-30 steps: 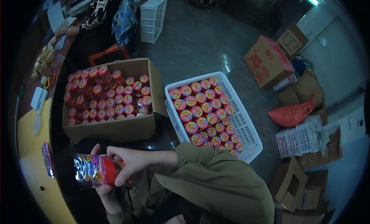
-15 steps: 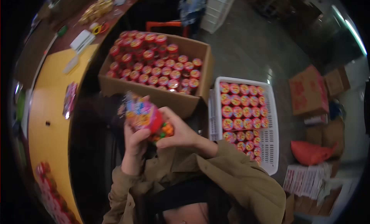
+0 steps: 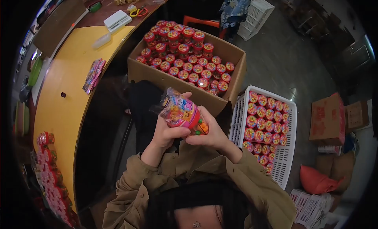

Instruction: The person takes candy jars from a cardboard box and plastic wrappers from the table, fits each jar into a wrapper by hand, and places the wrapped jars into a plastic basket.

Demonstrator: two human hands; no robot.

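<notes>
Tilted in front of my chest is a candy jar [image 3: 201, 127] with a clear body, orange and green candies inside and a red lid band. A printed plastic sleeve [image 3: 181, 110] covers its lid end, its crinkled clear end sticking out toward the upper left. My left hand [image 3: 167, 133] is closed round the sleeve and lid end, thumb across the front. My right hand [image 3: 212, 133] grips the clear candy end, thumb below it. Just beyond the hands stands a cardboard box [image 3: 177, 89] full of red-lidded jars [image 3: 193, 77].
A white crate [image 3: 290, 150] of jars stands at right. On the yellow table [image 3: 59, 83] at left lie printed sleeves [image 3: 93, 75], a white scale [image 3: 117, 21], scissors [image 3: 138, 11] and rows of jars [image 3: 51, 170]. Cardboard boxes [image 3: 327, 118] and a red bag [image 3: 317, 181] are far right.
The view has shifted, so the surroundings appear further right, and the picture is sharper. Both hands still hold the jar, with the sleeve on it.
</notes>
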